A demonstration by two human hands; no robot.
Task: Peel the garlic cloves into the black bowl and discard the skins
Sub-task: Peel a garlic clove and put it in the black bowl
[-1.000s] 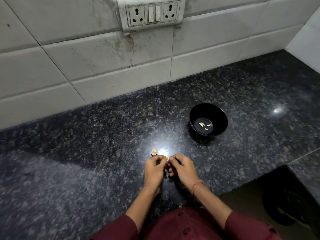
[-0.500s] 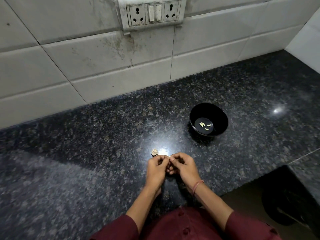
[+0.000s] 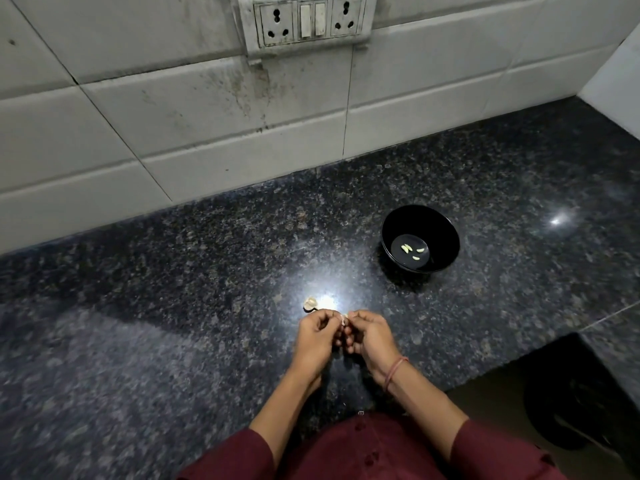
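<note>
both hands work one garlic clove (image 3: 344, 319) near the counter's (image 3: 173, 323) front edge: left hand (image 3: 317, 337) pinches it steady, right hand (image 3: 369, 336) pinches at the skin to strip it. black bowl (image 3: 446, 237) sits far right within reach, three peeled cloves (image 3: 412, 251) inside. loose garlic piece (image 3: 310, 304) lies just left.

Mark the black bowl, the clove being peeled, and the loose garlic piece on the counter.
black bowl (image 3: 446, 233): head view, inner right wall.
clove being peeled (image 3: 344, 318): head view, the pale tip that shows.
loose garlic piece (image 3: 310, 303): head view, its middle.
</note>
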